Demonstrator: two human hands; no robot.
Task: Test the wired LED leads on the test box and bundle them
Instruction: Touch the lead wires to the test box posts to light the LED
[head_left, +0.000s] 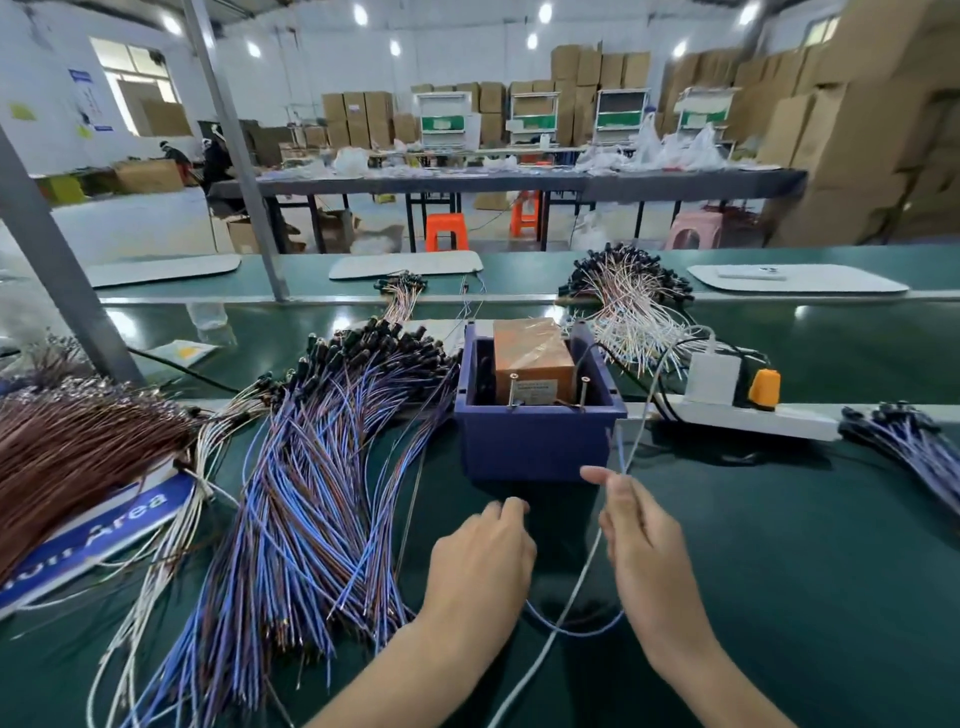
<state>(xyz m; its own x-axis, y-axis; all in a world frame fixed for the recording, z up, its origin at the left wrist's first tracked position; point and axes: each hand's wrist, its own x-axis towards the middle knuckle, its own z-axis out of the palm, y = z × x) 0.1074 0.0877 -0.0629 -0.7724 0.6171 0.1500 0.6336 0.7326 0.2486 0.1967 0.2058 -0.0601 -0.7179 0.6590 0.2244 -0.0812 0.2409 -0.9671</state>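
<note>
A dark blue test box (537, 441) stands mid-table with a brown taped block (532, 358) and two upright screws inside. My right hand (644, 551) pinches a blue and white LED lead (631, 447) just in front of the box's right corner; the lead's ends point up toward the box rim and its loop trails down under my wrist. My left hand (483, 556) hovers beside it with fingers loosely curled, holding nothing I can see. A big heap of blue and brown leads (317, 493) lies to the left.
A bundle of brown leads (78, 452) rests on a blue sign at far left. White leads (634, 306) pile behind the box. A white power strip (753, 415) with an orange plug sits to the right, and more blue leads (909, 441) lie at far right.
</note>
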